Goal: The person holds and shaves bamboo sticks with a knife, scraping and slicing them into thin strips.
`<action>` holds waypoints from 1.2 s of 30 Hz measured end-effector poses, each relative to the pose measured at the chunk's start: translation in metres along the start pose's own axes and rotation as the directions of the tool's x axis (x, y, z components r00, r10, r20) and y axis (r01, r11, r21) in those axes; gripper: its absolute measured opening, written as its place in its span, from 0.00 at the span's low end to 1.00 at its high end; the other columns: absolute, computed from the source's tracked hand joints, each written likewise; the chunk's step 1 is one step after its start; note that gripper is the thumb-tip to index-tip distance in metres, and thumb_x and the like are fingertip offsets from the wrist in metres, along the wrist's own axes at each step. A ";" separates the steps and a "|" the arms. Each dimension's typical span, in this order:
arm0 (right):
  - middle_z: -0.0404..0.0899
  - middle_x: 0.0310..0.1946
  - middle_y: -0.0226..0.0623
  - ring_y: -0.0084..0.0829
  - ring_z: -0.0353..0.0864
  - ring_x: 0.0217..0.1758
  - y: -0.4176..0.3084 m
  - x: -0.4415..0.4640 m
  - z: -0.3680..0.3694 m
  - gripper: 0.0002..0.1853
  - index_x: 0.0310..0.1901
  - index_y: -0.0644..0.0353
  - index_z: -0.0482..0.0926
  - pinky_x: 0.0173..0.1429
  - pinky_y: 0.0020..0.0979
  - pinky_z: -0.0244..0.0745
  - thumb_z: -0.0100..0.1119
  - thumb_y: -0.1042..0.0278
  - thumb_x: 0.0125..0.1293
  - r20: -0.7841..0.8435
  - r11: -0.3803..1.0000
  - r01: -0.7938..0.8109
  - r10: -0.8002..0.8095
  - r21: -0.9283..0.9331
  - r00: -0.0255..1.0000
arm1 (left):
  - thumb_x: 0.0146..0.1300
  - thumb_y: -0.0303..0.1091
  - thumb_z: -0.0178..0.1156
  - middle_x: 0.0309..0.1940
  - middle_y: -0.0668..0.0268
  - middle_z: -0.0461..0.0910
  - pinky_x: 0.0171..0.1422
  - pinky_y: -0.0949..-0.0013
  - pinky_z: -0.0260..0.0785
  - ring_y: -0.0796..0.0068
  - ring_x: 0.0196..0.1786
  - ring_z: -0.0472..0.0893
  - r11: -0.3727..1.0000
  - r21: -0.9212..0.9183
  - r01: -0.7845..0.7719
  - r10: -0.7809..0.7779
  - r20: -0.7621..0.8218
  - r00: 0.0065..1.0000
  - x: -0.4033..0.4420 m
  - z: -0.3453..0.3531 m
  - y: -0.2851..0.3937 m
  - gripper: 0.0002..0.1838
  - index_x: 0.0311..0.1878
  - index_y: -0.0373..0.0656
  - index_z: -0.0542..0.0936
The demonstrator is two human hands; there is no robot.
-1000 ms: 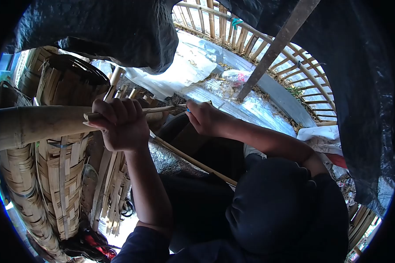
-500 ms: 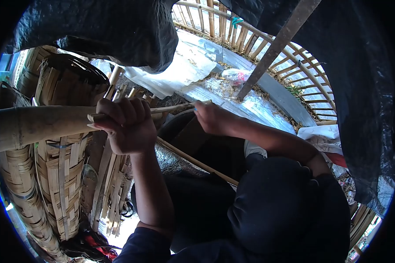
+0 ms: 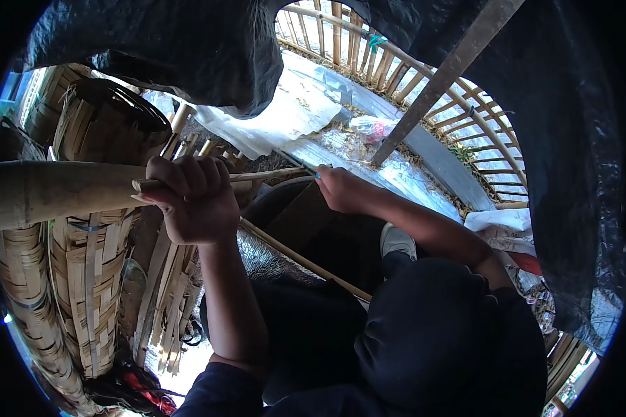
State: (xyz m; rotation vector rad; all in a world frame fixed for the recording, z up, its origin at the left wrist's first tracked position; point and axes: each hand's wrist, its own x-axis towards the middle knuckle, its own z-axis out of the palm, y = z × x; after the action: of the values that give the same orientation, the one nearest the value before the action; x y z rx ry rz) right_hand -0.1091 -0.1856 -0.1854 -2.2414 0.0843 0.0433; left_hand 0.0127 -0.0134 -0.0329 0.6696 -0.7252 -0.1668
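Note:
My left hand [image 3: 193,200] is wrapped round a narrow bamboo strip [image 3: 264,174], whose blunt end juts out past the thumb on the left. The strip runs right to my right hand [image 3: 342,189], which is closed with something small and blue at its fingertips. A thin dark edge [image 3: 293,160] shows just left of those fingers; what the right hand grips is mostly hidden. Behind my left hand a thick bamboo pole [image 3: 69,189] comes in from the left edge.
Tall woven bamboo baskets [image 3: 90,292] stand on the left, beside split bamboo pieces [image 3: 167,306]. A flat bar [image 3: 445,80] slants down from the top. Dark sheeting [image 3: 577,167] hangs right and above. Beyond is a bamboo fence [image 3: 459,97]. A white shoe [image 3: 398,242] shows below my right forearm.
My right hand has moved away to the right, exposing more of the strip. My left hand shifted right, then back left. More of the white shoe shows now.

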 end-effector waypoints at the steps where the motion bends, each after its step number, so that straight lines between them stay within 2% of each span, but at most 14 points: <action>1: 0.73 0.19 0.57 0.59 0.78 0.27 -0.013 -0.001 -0.002 0.10 0.36 0.69 0.66 0.31 0.50 0.68 0.49 0.69 0.69 -0.015 1.000 -0.013 0.012 -0.020 1.000 | 0.70 0.58 0.45 0.15 0.75 0.52 0.20 0.72 0.40 0.82 0.17 0.48 1.000 -0.002 0.018 -0.018 -0.019 1.000 -0.001 0.000 0.001 0.24 0.29 0.47 0.63; 5: 0.74 0.19 0.56 0.58 0.78 0.26 -0.052 -0.006 -0.011 0.12 0.38 0.69 0.67 0.32 0.50 0.70 0.47 0.66 0.71 -0.071 0.979 0.120 -0.110 0.166 0.991 | 0.70 0.58 0.45 0.15 0.76 0.52 0.20 0.72 0.40 0.82 0.17 0.48 1.000 -0.003 0.027 -0.027 -0.037 0.999 -0.002 0.002 0.000 0.24 0.29 0.47 0.63; 7: 0.74 0.18 0.56 0.58 0.78 0.26 -0.003 -0.006 0.017 0.11 0.39 0.69 0.66 0.31 0.50 0.69 0.47 0.66 0.71 -0.061 0.985 0.079 -0.071 0.156 0.996 | 0.70 0.58 0.45 0.14 0.76 0.52 0.21 0.72 0.41 0.83 0.17 0.48 0.999 0.007 0.031 -0.031 0.027 0.999 -0.004 -0.002 0.000 0.24 0.29 0.47 0.63; 9: 0.73 0.17 0.55 0.58 0.77 0.25 0.014 -0.003 0.019 0.10 0.40 0.69 0.66 0.29 0.49 0.68 0.49 0.68 0.70 -0.139 0.997 0.046 -0.054 -0.057 0.989 | 0.70 0.58 0.46 0.14 0.76 0.52 0.21 0.72 0.41 0.83 0.17 0.48 1.000 0.008 0.012 -0.013 0.021 1.000 -0.001 0.003 -0.001 0.24 0.29 0.47 0.63; 13: 0.75 0.18 0.57 0.58 0.79 0.27 -0.049 -0.008 -0.018 0.13 0.42 0.73 0.67 0.30 0.49 0.71 0.47 0.67 0.71 -0.064 0.992 0.118 -0.114 0.052 0.991 | 0.70 0.57 0.46 0.14 0.75 0.52 0.20 0.72 0.41 0.82 0.17 0.48 1.000 -0.004 0.013 -0.013 0.027 1.000 -0.003 0.006 -0.004 0.23 0.29 0.47 0.63; 15: 0.75 0.19 0.58 0.59 0.79 0.27 -0.019 -0.011 0.004 0.13 0.41 0.72 0.67 0.30 0.49 0.71 0.47 0.67 0.71 -0.055 0.990 0.135 -0.133 0.036 0.990 | 0.70 0.58 0.46 0.14 0.75 0.52 0.20 0.72 0.41 0.82 0.17 0.48 1.000 -0.010 0.015 -0.014 0.038 0.999 -0.004 0.000 -0.002 0.23 0.29 0.47 0.63; 17: 0.74 0.19 0.58 0.58 0.78 0.26 0.010 -0.009 0.010 0.11 0.39 0.71 0.66 0.29 0.50 0.69 0.48 0.68 0.71 -0.009 0.997 -0.071 0.071 -0.011 0.997 | 0.70 0.58 0.45 0.14 0.75 0.52 0.20 0.72 0.41 0.82 0.17 0.48 1.000 -0.019 0.008 -0.007 0.048 0.999 -0.003 0.001 -0.003 0.24 0.29 0.47 0.63; 18: 0.74 0.19 0.58 0.58 0.78 0.26 0.011 -0.009 0.010 0.11 0.39 0.71 0.66 0.28 0.50 0.68 0.47 0.69 0.71 -0.144 0.998 0.057 -0.059 -0.020 0.988 | 0.70 0.58 0.45 0.14 0.75 0.52 0.20 0.72 0.41 0.82 0.17 0.48 1.000 -0.018 0.014 -0.014 0.029 0.999 -0.001 0.003 -0.003 0.24 0.29 0.47 0.63; 21: 0.75 0.18 0.58 0.59 0.78 0.26 -0.035 -0.011 -0.015 0.12 0.40 0.72 0.67 0.28 0.50 0.70 0.47 0.68 0.71 -0.149 0.996 0.044 -0.033 0.071 0.988 | 0.70 0.58 0.45 0.14 0.75 0.52 0.20 0.71 0.41 0.82 0.17 0.48 0.999 -0.009 0.041 -0.041 0.016 0.999 -0.004 0.002 -0.001 0.24 0.29 0.47 0.62; 22: 0.77 0.22 0.59 0.58 0.80 0.30 -0.024 -0.011 -0.006 0.12 0.42 0.72 0.67 0.32 0.48 0.74 0.47 0.69 0.70 -0.049 0.999 -0.011 0.014 0.051 0.999 | 0.70 0.58 0.45 0.14 0.75 0.52 0.20 0.71 0.41 0.82 0.17 0.48 1.000 -0.013 0.025 -0.025 0.029 0.999 -0.003 0.002 -0.002 0.24 0.29 0.47 0.62; 25: 0.75 0.18 0.58 0.59 0.78 0.26 0.006 -0.009 0.010 0.10 0.39 0.70 0.65 0.30 0.50 0.71 0.48 0.69 0.70 -0.039 0.995 -0.061 0.058 -0.080 0.998 | 0.71 0.57 0.45 0.15 0.75 0.52 0.20 0.72 0.41 0.82 0.17 0.48 0.999 -0.025 0.021 -0.022 -0.016 1.000 -0.002 0.003 -0.002 0.23 0.29 0.47 0.62; 31: 0.78 0.22 0.57 0.57 0.81 0.30 -0.002 -0.009 0.001 0.11 0.40 0.72 0.69 0.34 0.48 0.75 0.46 0.69 0.70 -0.118 0.998 0.067 -0.066 0.005 0.991 | 0.71 0.56 0.44 0.15 0.75 0.51 0.21 0.71 0.41 0.82 0.17 0.48 1.000 0.006 0.030 -0.030 0.069 0.997 -0.002 0.002 -0.001 0.23 0.29 0.47 0.62; 33: 0.75 0.19 0.58 0.58 0.79 0.28 0.010 -0.007 0.005 0.10 0.37 0.68 0.67 0.32 0.51 0.72 0.48 0.69 0.69 -0.027 0.986 -0.051 0.047 -0.157 0.999 | 0.72 0.55 0.44 0.15 0.75 0.51 0.21 0.71 0.41 0.82 0.17 0.48 1.000 -0.006 0.022 -0.022 0.041 0.999 -0.001 0.003 -0.002 0.23 0.29 0.47 0.62; 36: 0.77 0.23 0.58 0.56 0.81 0.32 -0.012 -0.008 -0.010 0.09 0.39 0.69 0.68 0.35 0.49 0.74 0.47 0.70 0.68 -0.036 0.995 -0.066 0.064 -0.077 0.997 | 0.72 0.55 0.44 0.15 0.75 0.52 0.21 0.71 0.42 0.82 0.17 0.48 0.999 -0.018 0.037 -0.036 0.015 0.999 -0.003 0.004 -0.001 0.22 0.29 0.47 0.62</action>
State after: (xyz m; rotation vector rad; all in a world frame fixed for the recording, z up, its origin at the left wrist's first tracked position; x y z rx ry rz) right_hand -0.1160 -0.1859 -0.1691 -2.3171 0.1766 0.0446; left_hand 0.0076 -0.0154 -0.0332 0.6651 -0.7246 -0.2116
